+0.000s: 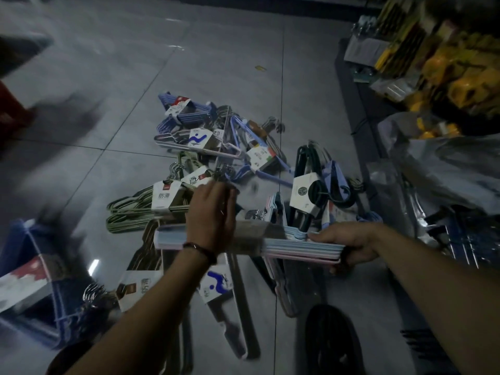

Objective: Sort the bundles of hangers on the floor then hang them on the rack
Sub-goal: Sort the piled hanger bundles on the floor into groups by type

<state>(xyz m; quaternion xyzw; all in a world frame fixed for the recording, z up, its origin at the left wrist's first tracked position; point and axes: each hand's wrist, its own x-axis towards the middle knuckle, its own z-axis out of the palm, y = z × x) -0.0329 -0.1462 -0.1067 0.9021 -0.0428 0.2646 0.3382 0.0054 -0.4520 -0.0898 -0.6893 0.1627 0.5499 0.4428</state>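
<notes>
Several bundles of hangers lie in a heap on the grey tiled floor (pixel 113 85). My right hand (pixel 349 243) grips one end of a pastel blue-and-pink bundle (pixel 300 249), held level above the heap. My left hand (pixel 212 215) reaches over the same bundle's other half, fingers curled at some metal hooks (pixel 224 171); what it grasps is hidden. Beyond lie an olive-green bundle (pixel 130 212), periwinkle bundles (pixel 186 109), a dark green bundle (pixel 305 185) and a white-tagged silver bundle (pixel 194 142). No rack is visible.
A blue bundle with a red-and-white label (pixel 32 277) lies at the lower left. Shelves with yellow packaged goods (pixel 446 69) and plastic-wrapped stock (pixel 433 169) line the right side. My dark shoe (pixel 332 339) stands below the heap. Bare tiles stretch to the upper left.
</notes>
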